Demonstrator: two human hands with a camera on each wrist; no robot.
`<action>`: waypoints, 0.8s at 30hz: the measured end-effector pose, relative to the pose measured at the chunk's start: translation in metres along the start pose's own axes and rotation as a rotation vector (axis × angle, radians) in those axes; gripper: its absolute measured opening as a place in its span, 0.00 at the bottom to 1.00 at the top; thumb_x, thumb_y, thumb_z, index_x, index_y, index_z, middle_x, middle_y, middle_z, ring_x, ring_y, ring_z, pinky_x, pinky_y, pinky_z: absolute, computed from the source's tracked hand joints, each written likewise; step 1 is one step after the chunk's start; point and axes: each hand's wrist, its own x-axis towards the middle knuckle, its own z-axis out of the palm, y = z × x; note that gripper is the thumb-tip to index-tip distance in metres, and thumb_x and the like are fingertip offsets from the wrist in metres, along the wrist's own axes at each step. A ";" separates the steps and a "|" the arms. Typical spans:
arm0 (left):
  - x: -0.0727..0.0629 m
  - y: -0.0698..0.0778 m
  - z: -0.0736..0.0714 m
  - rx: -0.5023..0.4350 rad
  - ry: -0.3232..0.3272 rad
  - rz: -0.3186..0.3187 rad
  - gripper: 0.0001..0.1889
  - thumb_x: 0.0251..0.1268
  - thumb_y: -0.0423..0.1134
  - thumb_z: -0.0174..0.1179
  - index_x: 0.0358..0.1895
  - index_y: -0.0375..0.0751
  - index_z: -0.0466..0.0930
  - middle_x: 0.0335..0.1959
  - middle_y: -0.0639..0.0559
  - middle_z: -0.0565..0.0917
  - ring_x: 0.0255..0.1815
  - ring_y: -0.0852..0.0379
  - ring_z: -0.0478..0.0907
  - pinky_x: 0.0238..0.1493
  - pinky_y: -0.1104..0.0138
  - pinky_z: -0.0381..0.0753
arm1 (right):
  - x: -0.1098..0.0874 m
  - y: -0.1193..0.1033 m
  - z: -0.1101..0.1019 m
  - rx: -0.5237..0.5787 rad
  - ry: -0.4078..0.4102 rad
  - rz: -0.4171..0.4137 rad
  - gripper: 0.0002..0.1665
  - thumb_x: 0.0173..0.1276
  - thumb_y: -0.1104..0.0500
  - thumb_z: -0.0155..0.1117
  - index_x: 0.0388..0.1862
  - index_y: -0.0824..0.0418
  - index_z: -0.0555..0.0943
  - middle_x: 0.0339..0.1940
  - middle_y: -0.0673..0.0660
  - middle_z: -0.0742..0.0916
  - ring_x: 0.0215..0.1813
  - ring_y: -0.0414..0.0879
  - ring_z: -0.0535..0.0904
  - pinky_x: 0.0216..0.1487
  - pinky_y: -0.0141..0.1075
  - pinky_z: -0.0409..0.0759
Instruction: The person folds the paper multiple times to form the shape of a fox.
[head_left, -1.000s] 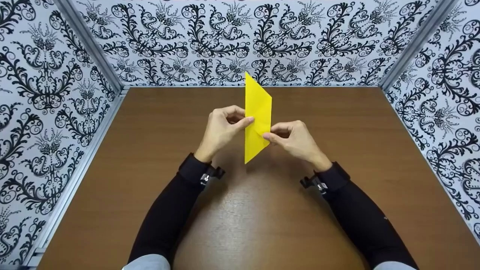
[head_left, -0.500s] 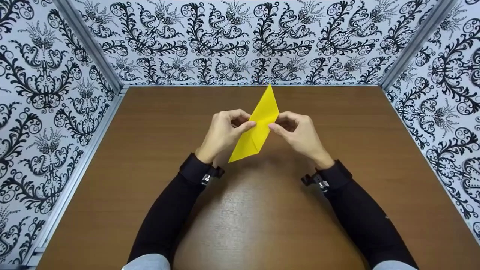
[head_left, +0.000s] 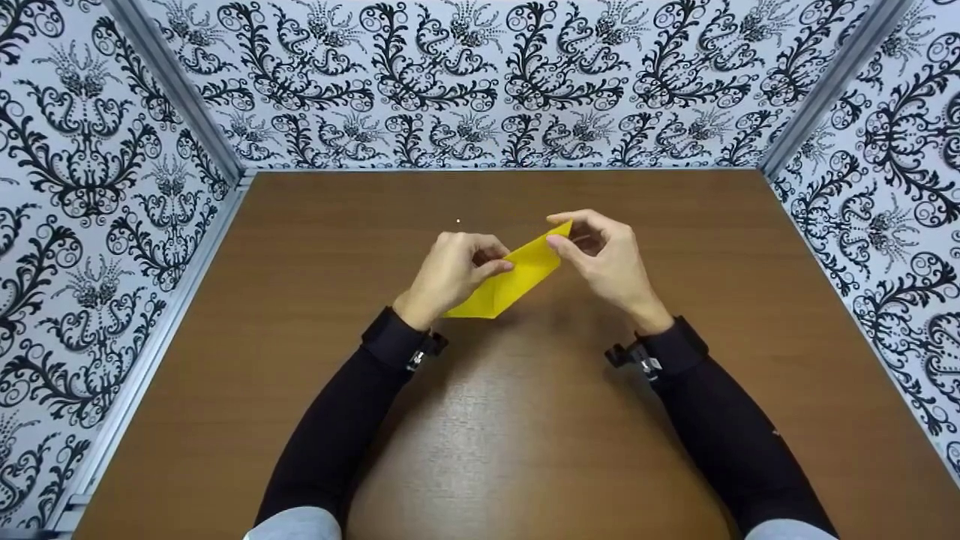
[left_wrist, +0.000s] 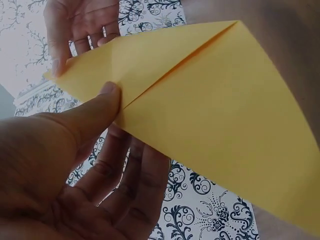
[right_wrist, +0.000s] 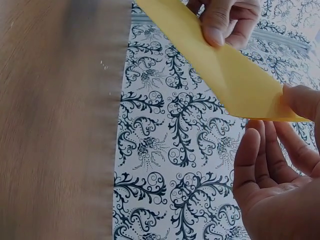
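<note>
A folded sheet of yellow paper [head_left: 517, 281] is held above the table, slanting up to the right in the head view. My left hand [head_left: 457, 270] pinches its upper long edge near the middle, thumb on the near face. At the pointed upper right end, my right hand [head_left: 611, 259] pinches the tip between thumb and fingers. In the left wrist view a diagonal slit between folded layers runs across the yellow paper [left_wrist: 210, 100] from close by the left thumb. In the right wrist view the right thumb lies on the paper's pointed end [right_wrist: 267, 102].
A brown wooden table [head_left: 480, 450] spreads beneath both hands. Walls with a black-and-white scroll pattern [head_left: 480, 82] stand behind it and at both sides, with grey metal rails [head_left: 176, 86] at the corners. Both forearms wear black sleeves [head_left: 330, 420] with wrist cameras.
The yellow paper has turned clockwise from upright to a low slant, its top end swinging right and down. My right hand has shifted from the paper's side edge to its pointed tip.
</note>
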 end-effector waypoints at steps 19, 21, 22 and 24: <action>0.002 -0.011 -0.005 0.022 -0.088 -0.155 0.13 0.77 0.48 0.80 0.54 0.45 0.99 0.45 0.50 0.99 0.42 0.50 0.91 0.50 0.62 0.91 | 0.007 0.018 -0.012 0.067 -0.036 0.044 0.07 0.83 0.65 0.77 0.53 0.68 0.94 0.35 0.61 0.91 0.27 0.55 0.84 0.31 0.35 0.89; 0.003 -0.015 -0.008 0.018 -0.087 -0.170 0.13 0.77 0.48 0.80 0.54 0.45 0.99 0.46 0.50 0.99 0.43 0.49 0.91 0.51 0.60 0.91 | 0.008 0.024 -0.015 0.063 -0.044 0.078 0.07 0.83 0.65 0.76 0.53 0.68 0.93 0.35 0.59 0.92 0.27 0.52 0.85 0.32 0.36 0.90; 0.003 -0.018 -0.008 0.017 -0.087 -0.175 0.13 0.77 0.48 0.81 0.54 0.45 0.99 0.46 0.50 0.99 0.44 0.49 0.92 0.52 0.60 0.91 | 0.009 0.028 -0.016 0.060 -0.048 0.097 0.08 0.84 0.65 0.76 0.54 0.69 0.93 0.36 0.59 0.92 0.27 0.50 0.85 0.33 0.36 0.90; 0.004 -0.023 -0.010 0.021 -0.092 -0.182 0.13 0.77 0.48 0.81 0.55 0.45 0.99 0.47 0.49 0.99 0.45 0.48 0.92 0.53 0.59 0.92 | 0.009 0.034 -0.019 0.046 -0.063 0.134 0.08 0.84 0.65 0.76 0.55 0.70 0.92 0.38 0.61 0.92 0.28 0.45 0.86 0.34 0.35 0.91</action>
